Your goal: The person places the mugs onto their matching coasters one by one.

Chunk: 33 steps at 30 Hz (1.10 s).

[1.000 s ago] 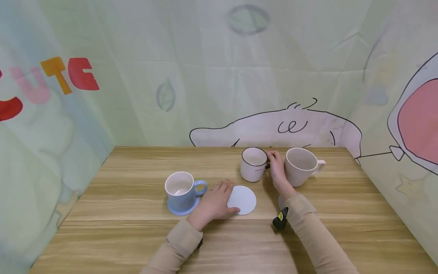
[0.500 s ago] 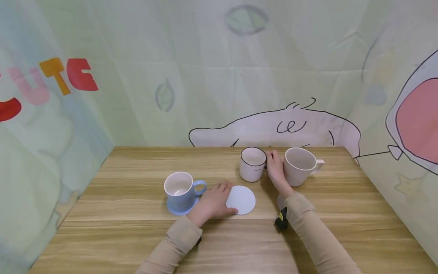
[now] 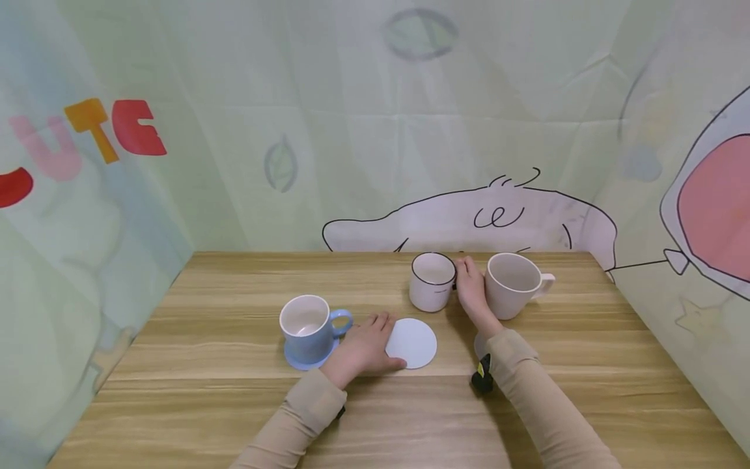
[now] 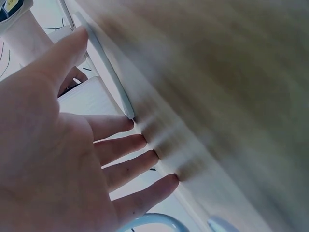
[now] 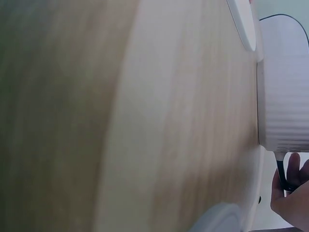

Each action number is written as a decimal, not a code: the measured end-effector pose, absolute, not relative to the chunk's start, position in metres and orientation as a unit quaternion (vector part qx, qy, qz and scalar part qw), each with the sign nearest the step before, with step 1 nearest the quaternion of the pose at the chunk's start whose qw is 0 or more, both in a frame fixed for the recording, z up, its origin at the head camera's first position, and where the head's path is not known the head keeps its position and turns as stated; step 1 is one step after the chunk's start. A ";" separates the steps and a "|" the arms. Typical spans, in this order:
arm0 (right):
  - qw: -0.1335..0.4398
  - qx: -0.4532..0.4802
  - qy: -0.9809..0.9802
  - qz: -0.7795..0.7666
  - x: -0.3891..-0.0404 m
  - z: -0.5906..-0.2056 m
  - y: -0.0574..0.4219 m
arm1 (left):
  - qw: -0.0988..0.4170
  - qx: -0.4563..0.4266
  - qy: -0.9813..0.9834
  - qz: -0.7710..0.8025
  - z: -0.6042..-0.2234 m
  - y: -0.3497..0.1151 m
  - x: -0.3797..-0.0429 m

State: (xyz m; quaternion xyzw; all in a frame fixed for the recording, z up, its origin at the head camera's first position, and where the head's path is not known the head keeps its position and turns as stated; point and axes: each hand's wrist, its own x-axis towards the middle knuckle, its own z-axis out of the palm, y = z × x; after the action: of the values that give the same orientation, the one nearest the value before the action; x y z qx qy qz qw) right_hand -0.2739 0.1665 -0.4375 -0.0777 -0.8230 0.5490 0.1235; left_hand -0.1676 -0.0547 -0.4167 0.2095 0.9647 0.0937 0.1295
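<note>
Your left hand (image 3: 368, 344), fingers extended, touches 1 white coaster (image 3: 414, 344); your right hand (image 3: 472, 290) grips the black-rimmed mug (image 3: 430, 293) by its handle (image 5: 281, 171).

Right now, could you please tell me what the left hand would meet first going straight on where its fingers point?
Past the pale coaster beside it, the left hand would probably meet the black-rimmed mug first, though depth leaves the exact line unclear.

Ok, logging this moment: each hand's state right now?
Left hand: open, touching the pale coaster.
Right hand: holding the black-rimmed mug by its handle.
</note>
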 end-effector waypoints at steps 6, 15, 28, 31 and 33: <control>0.124 -0.078 -0.817 0.557 -0.275 -0.439 0.165 | 0.135 0.210 0.965 0.083 -0.415 -0.056 -0.168; 0.097 -0.083 -0.813 0.568 -0.274 -0.437 0.172 | 0.138 0.209 0.966 0.056 -0.415 -0.050 -0.164; 0.123 -0.092 -0.824 0.545 -0.270 -0.438 0.168 | 0.150 0.201 0.968 0.027 -0.421 -0.048 -0.167; 0.121 -0.097 -0.827 0.540 -0.268 -0.439 0.166 | 0.149 0.200 0.968 0.022 -0.422 -0.049 -0.167; 0.123 -0.101 -0.829 0.536 -0.267 -0.440 0.165 | 0.148 0.200 0.968 0.018 -0.422 -0.050 -0.166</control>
State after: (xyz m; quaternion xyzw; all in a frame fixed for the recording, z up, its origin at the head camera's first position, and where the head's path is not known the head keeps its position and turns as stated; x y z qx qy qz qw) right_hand -0.2671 0.1646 -0.4396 -0.1008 -0.8291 0.5359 0.1235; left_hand -0.1662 -0.0497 -0.4224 0.2003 0.9683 0.0181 0.1482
